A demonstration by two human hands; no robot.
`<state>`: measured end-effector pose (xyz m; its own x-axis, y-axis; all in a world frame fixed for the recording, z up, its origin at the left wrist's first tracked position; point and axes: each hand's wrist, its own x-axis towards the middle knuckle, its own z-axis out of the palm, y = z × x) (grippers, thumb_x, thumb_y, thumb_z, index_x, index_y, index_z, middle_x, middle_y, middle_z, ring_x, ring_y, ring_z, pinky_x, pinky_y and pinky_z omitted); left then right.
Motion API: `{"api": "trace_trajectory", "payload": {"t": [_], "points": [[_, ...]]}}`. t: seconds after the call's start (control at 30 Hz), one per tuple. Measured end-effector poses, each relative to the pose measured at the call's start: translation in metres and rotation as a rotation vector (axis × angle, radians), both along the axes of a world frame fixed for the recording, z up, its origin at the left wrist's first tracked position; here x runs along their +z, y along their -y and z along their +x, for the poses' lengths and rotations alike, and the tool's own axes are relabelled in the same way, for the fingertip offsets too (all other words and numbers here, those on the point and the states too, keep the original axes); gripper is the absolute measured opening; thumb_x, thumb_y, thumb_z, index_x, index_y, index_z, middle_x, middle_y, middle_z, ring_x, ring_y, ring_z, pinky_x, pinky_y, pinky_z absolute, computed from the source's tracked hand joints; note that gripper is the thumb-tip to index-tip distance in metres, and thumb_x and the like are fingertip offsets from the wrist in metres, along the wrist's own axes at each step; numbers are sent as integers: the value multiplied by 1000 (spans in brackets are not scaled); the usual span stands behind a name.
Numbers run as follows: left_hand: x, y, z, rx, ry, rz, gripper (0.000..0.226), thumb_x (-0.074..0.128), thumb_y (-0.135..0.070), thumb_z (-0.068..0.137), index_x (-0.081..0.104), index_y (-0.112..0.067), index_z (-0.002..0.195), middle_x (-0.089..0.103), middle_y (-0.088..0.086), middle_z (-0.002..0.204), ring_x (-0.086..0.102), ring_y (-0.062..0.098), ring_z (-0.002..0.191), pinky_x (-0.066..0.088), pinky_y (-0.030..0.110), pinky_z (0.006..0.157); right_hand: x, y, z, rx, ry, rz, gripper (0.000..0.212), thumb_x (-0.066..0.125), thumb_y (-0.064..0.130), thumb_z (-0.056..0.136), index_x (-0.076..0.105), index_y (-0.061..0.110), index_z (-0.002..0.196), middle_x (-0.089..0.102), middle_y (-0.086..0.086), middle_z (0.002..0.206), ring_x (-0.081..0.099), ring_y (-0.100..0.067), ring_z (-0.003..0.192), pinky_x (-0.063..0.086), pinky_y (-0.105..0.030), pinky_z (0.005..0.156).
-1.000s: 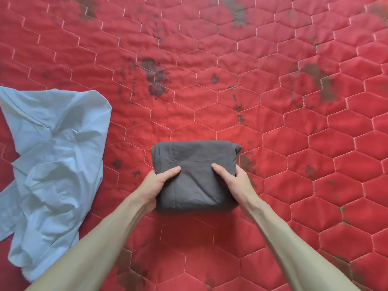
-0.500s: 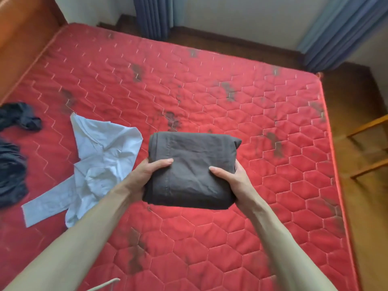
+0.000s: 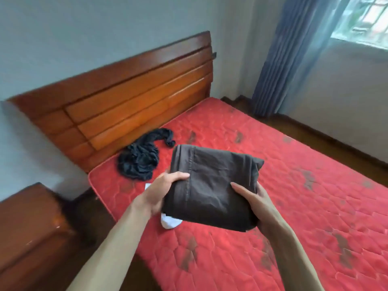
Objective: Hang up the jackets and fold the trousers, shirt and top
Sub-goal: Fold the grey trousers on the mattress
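The folded dark grey trousers (image 3: pixel 212 185) are held in the air above the red mattress (image 3: pixel 294 196), a compact rectangular bundle. My left hand (image 3: pixel 161 192) grips its left edge, thumb on top. My right hand (image 3: pixel 252 202) grips the right edge, thumb on top and fingers underneath. A crumpled black garment (image 3: pixel 139 158) lies on the mattress near the headboard. A pale blue-white shirt (image 3: pixel 169 222) peeks out below the bundle, mostly hidden by it and my left hand.
A wooden headboard (image 3: pixel 134 101) stands at the bed's far left end. A wooden bedside cabinet (image 3: pixel 31 227) sits at the lower left. Blue curtains (image 3: pixel 281 59) hang by a window (image 3: pixel 365 17) at the upper right. Dark wooden floor runs along the bed's far side.
I have lifted the folded trousers off the mattress with both hands and turned left toward the headboard. The pale shirt is now mostly hidden under the bundle.
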<state>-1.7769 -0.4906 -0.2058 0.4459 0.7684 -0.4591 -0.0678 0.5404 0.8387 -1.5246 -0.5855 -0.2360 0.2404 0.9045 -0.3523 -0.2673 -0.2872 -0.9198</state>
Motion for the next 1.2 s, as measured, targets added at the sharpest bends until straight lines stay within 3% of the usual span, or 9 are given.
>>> {"api": "trace_trajectory", "payload": {"t": [0.13,0.27,0.43,0.53,0.7,0.83,1.0,1.07,1.2], "points": [[26,8,-83,229,21,81,25,67,-9,95,79,-15,115,77,16,119,76,32,106,63,34,75,34,-37,-73,150,44,75,37,91,37,72,78,31,106,80,-6,111,77,-23,101,61,-28,75],[45,25,-170,377,-43,130,26,72,-26,96,78,-20,120,77,12,121,74,30,112,59,38,90,60,-72,-154,299,68,126,37,88,42,75,76,31,108,80,-4,111,77,-23,103,59,-37,87],[52,54,-276,538,-105,144,34,79,-35,91,74,-28,124,77,3,123,74,23,113,57,40,95,77,-106,-267,522,44,115,22,85,36,84,78,27,103,80,-6,109,78,-24,101,62,-32,77],[53,65,-338,655,-135,160,29,77,-32,93,75,-30,122,77,3,122,75,23,112,56,42,96,79,-124,-341,598,12,99,30,83,29,87,76,16,112,80,-10,109,78,-26,101,62,-26,72],[52,78,-437,844,-184,196,33,77,-33,93,71,-31,125,77,-3,120,75,20,109,57,46,98,77,-136,-461,703,-66,67,39,84,30,85,74,13,119,79,-12,113,76,-29,105,63,-33,77],[44,88,-498,994,-186,175,34,78,-41,91,67,-40,122,78,-13,113,75,16,107,57,47,101,78,-138,-541,770,-98,46,55,90,37,77,71,13,123,78,-13,113,77,-30,104,64,-34,76],[42,102,-556,1123,-148,156,32,80,-39,89,67,-47,118,77,-10,116,72,21,113,56,51,103,84,-149,-614,889,-35,53,70,92,49,70,67,18,127,79,-8,113,77,-28,104,64,-40,83],[42,106,-578,1184,-128,157,40,84,-43,84,66,-49,119,76,-9,119,70,23,116,54,54,105,87,-155,-644,936,-30,51,71,92,50,70,66,18,128,79,-8,114,77,-28,104,64,-40,83],[40,107,-621,1295,-145,151,78,88,-53,65,60,-41,137,72,-4,129,68,26,121,53,56,107,84,-168,-706,949,-58,16,61,85,54,78,65,24,127,79,-5,114,77,-26,103,62,-45,89]]}}
